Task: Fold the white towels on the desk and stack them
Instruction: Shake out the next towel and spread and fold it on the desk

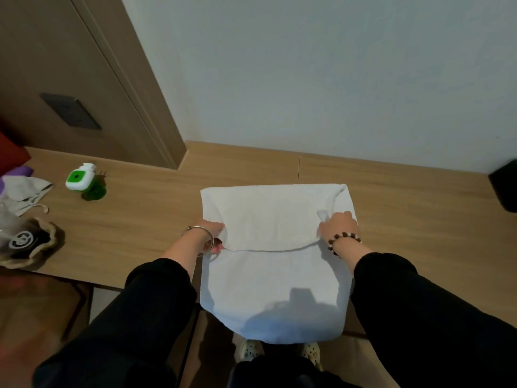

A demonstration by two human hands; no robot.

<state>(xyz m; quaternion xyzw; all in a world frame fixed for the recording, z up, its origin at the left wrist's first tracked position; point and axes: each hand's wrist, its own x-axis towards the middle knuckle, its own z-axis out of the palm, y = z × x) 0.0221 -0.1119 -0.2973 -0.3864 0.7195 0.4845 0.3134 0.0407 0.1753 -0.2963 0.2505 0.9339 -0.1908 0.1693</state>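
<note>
A white towel (275, 264) lies on the wooden desk (134, 219), its near part hanging over the front edge. A folded-over flap covers its far half, with the flap's edge running across the middle. My left hand (214, 233) grips the flap's left corner, fingers tucked under the cloth. My right hand (338, 228) pinches the flap's right corner, a small tip of cloth sticking up above the knuckles.
On the desk's left stand a green and white plug-in device (81, 179), a grey cloth pouch (23, 193) and a black drawstring bag (29, 243). A dark object (505, 184) sits at the right edge. The wall is just behind the desk.
</note>
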